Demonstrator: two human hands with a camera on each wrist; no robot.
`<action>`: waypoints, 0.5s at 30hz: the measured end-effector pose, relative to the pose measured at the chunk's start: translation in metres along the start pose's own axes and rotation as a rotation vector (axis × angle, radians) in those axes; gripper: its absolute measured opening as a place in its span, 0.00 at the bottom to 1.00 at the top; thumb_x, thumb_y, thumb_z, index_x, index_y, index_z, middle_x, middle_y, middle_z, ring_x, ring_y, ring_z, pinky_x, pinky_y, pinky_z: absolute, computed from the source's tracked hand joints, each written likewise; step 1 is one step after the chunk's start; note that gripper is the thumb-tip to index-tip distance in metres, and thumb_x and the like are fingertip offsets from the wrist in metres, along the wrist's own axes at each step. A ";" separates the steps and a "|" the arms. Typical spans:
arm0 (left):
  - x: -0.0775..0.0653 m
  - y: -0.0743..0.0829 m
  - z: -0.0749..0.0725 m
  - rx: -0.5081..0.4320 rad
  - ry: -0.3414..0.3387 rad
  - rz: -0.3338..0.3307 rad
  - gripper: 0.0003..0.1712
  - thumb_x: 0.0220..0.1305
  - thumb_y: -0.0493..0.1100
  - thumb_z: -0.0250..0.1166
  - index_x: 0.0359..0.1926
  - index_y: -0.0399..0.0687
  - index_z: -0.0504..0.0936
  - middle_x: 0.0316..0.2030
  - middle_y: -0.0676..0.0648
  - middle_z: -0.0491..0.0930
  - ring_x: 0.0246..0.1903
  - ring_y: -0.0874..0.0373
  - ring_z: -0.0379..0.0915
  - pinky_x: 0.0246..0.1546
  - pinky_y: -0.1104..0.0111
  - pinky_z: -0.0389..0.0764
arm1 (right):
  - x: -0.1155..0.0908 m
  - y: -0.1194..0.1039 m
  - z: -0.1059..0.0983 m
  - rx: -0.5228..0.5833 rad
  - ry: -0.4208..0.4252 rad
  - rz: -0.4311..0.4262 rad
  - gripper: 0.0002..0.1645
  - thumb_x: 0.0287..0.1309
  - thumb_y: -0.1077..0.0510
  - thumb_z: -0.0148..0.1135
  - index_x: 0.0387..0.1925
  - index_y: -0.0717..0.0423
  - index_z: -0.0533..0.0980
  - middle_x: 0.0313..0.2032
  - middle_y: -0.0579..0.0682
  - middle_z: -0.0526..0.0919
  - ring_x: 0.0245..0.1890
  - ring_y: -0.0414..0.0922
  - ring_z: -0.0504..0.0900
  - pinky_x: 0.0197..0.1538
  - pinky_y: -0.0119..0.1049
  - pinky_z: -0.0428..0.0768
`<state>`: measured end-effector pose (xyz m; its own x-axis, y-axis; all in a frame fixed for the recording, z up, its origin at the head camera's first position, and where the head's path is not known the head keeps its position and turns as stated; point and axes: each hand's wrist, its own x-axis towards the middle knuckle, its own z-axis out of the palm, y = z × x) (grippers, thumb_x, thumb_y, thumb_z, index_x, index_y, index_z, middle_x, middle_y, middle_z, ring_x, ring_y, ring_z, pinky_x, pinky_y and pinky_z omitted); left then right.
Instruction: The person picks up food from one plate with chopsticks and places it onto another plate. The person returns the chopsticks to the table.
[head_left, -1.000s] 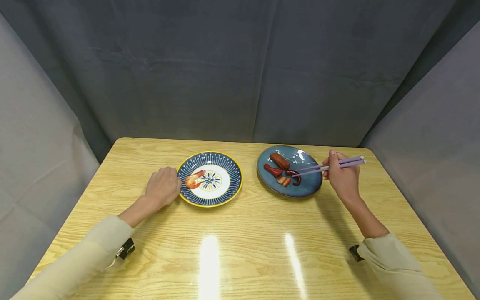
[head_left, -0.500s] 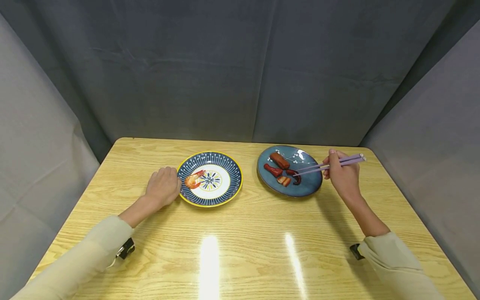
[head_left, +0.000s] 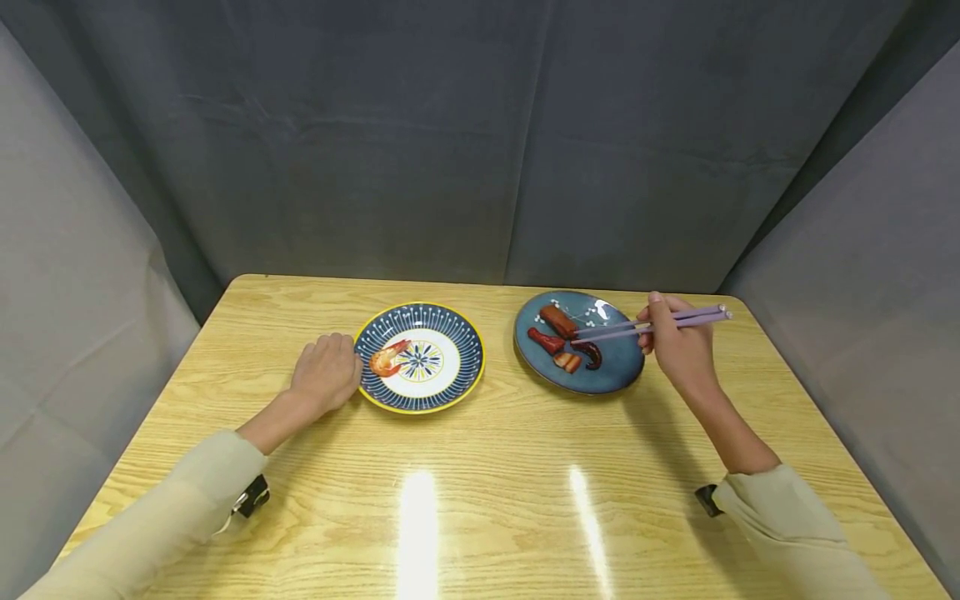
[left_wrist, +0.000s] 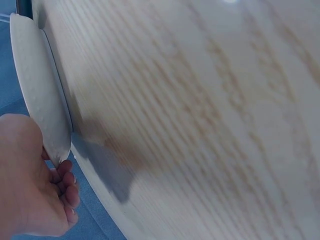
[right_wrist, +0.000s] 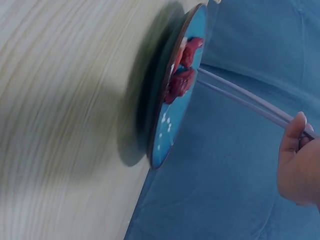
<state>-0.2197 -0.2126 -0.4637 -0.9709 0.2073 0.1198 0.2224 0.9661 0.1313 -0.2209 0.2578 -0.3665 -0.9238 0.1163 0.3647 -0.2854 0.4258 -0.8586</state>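
Observation:
My left hand (head_left: 326,375) grips the left rim of a round plate (head_left: 459,387) with a navy, white and yellow pattern. On that plate lies an orange shrimp (head_left: 388,360). In the left wrist view, curled fingers and thumb pinch the edge of the plate (left_wrist: 40,75). My right hand (head_left: 682,350) holds a pair of purple chopsticks (head_left: 701,317). Their tips lie over the blue plate (head_left: 618,367), between a reddish-brown block of meat (head_left: 558,320) and a dark curved piece (head_left: 592,357). A red drumstick-shaped piece (head_left: 545,342) is just left of the tips.
A striped slice like pork belly (head_left: 567,362) also lies on the blue plate. Both plates stand toward the far edge of the wooden table (head_left: 495,467). A dark grey curtain (head_left: 375,167) hangs behind, with pale cloth (head_left: 67,292) on the sides.
The chopstick tips have moved left and slightly up, off the dark curved piece toward the brown block. My right hand has shifted slightly up and left. The left hand has not moved.

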 end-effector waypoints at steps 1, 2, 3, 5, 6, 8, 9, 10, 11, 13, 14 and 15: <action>0.000 0.000 0.000 -0.001 0.000 0.000 0.13 0.71 0.41 0.45 0.33 0.35 0.69 0.27 0.42 0.65 0.31 0.46 0.64 0.32 0.58 0.65 | 0.001 0.002 0.001 0.010 -0.012 -0.001 0.26 0.75 0.51 0.49 0.32 0.72 0.76 0.20 0.61 0.78 0.15 0.43 0.78 0.22 0.32 0.79; 0.000 0.000 0.000 0.000 -0.001 0.000 0.13 0.71 0.41 0.45 0.33 0.35 0.69 0.28 0.42 0.66 0.31 0.46 0.64 0.32 0.58 0.65 | 0.002 0.004 0.003 0.021 -0.021 -0.004 0.26 0.75 0.51 0.49 0.33 0.72 0.76 0.20 0.61 0.78 0.15 0.43 0.78 0.21 0.32 0.79; 0.000 0.000 0.000 0.001 -0.002 0.001 0.13 0.71 0.41 0.45 0.33 0.35 0.69 0.28 0.42 0.66 0.31 0.45 0.65 0.32 0.58 0.65 | 0.003 0.005 0.005 0.028 -0.032 -0.010 0.26 0.75 0.51 0.50 0.33 0.72 0.76 0.20 0.60 0.78 0.15 0.43 0.78 0.21 0.32 0.79; 0.000 0.000 0.000 0.001 -0.001 0.001 0.13 0.71 0.41 0.45 0.33 0.35 0.69 0.28 0.42 0.66 0.31 0.45 0.65 0.32 0.58 0.65 | 0.003 0.003 0.008 0.044 -0.056 -0.024 0.26 0.75 0.50 0.50 0.33 0.72 0.75 0.20 0.59 0.78 0.16 0.41 0.77 0.21 0.32 0.79; 0.000 0.001 0.000 0.000 0.000 0.000 0.13 0.71 0.41 0.45 0.33 0.35 0.68 0.28 0.42 0.66 0.31 0.45 0.65 0.32 0.58 0.65 | 0.003 0.001 0.010 0.055 -0.067 -0.031 0.27 0.75 0.50 0.50 0.33 0.72 0.75 0.20 0.59 0.78 0.16 0.41 0.77 0.21 0.32 0.79; 0.000 0.001 0.001 -0.001 0.001 0.001 0.13 0.71 0.41 0.45 0.33 0.35 0.68 0.28 0.42 0.66 0.31 0.45 0.65 0.32 0.58 0.65 | 0.002 -0.005 0.014 0.082 -0.092 -0.047 0.28 0.75 0.49 0.50 0.33 0.73 0.74 0.21 0.60 0.77 0.17 0.40 0.77 0.22 0.32 0.79; 0.001 0.001 0.001 -0.001 0.001 0.001 0.13 0.71 0.41 0.45 0.33 0.35 0.68 0.28 0.42 0.66 0.31 0.45 0.64 0.32 0.58 0.65 | 0.001 -0.008 0.016 0.094 -0.106 -0.055 0.27 0.75 0.50 0.50 0.33 0.73 0.74 0.21 0.60 0.77 0.17 0.40 0.76 0.22 0.32 0.79; 0.001 0.001 0.000 0.000 0.000 0.001 0.13 0.71 0.41 0.45 0.33 0.36 0.68 0.28 0.42 0.65 0.31 0.45 0.64 0.32 0.58 0.65 | 0.001 -0.011 0.018 0.103 -0.119 -0.062 0.27 0.75 0.50 0.50 0.33 0.73 0.74 0.21 0.61 0.77 0.17 0.41 0.76 0.22 0.32 0.79; 0.001 0.001 0.000 0.001 -0.001 0.001 0.13 0.71 0.41 0.45 0.33 0.36 0.68 0.28 0.42 0.65 0.31 0.46 0.64 0.32 0.58 0.65 | 0.000 -0.015 0.020 0.114 -0.132 -0.068 0.27 0.75 0.50 0.50 0.33 0.73 0.74 0.21 0.61 0.77 0.17 0.41 0.76 0.22 0.33 0.79; 0.001 0.001 0.000 0.002 -0.008 -0.001 0.13 0.71 0.41 0.45 0.33 0.36 0.68 0.28 0.42 0.65 0.31 0.46 0.64 0.32 0.58 0.65 | 0.000 -0.021 0.024 0.114 -0.155 -0.080 0.27 0.75 0.50 0.50 0.32 0.73 0.75 0.21 0.61 0.77 0.17 0.42 0.77 0.23 0.33 0.79; 0.001 0.001 0.000 0.002 -0.009 -0.002 0.13 0.71 0.41 0.45 0.33 0.36 0.68 0.28 0.42 0.65 0.31 0.46 0.64 0.32 0.58 0.65 | -0.001 -0.023 0.026 0.110 -0.163 -0.084 0.27 0.75 0.50 0.50 0.32 0.72 0.75 0.21 0.61 0.77 0.17 0.43 0.77 0.23 0.33 0.79; 0.001 0.000 0.000 0.003 -0.011 -0.004 0.13 0.71 0.41 0.45 0.33 0.36 0.68 0.28 0.42 0.65 0.31 0.46 0.64 0.32 0.58 0.65 | -0.001 -0.026 0.028 0.106 -0.169 -0.087 0.26 0.75 0.50 0.50 0.32 0.72 0.75 0.21 0.60 0.77 0.17 0.44 0.77 0.23 0.33 0.79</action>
<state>-0.2203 -0.2120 -0.4637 -0.9726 0.2053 0.1088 0.2186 0.9673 0.1286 -0.2202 0.2217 -0.3546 -0.9216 -0.0728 0.3813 -0.3830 0.3302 -0.8627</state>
